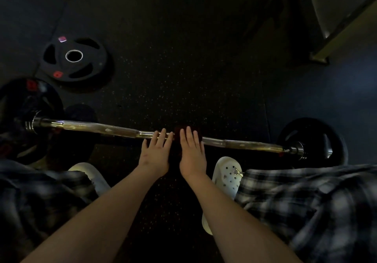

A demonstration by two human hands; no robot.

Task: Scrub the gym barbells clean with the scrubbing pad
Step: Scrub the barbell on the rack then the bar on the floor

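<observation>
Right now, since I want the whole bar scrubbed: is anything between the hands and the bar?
Nothing visible blocks them. The left hand has its straight fingers at the bar. The right hand lies flat over the dark pad, which sits on the bar, as scrubbing needs.

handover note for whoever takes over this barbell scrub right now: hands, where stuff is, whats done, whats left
Left hand: open, fingers straight, fingertips on the bar just left of the pad.
Right hand: open, lying flat on the scrubbing pad.
The scrubbing pad is dark red, sits at mid-bar and is mostly hidden under the right hand.
The barbell lies across in front of the feet, with plates on both ends. A loose plate lies on the floor beyond it.
Done: cannot tell how much is scrubbed.
Left: pale smears show on both outer stretches, so those probably need scrubbing.
</observation>
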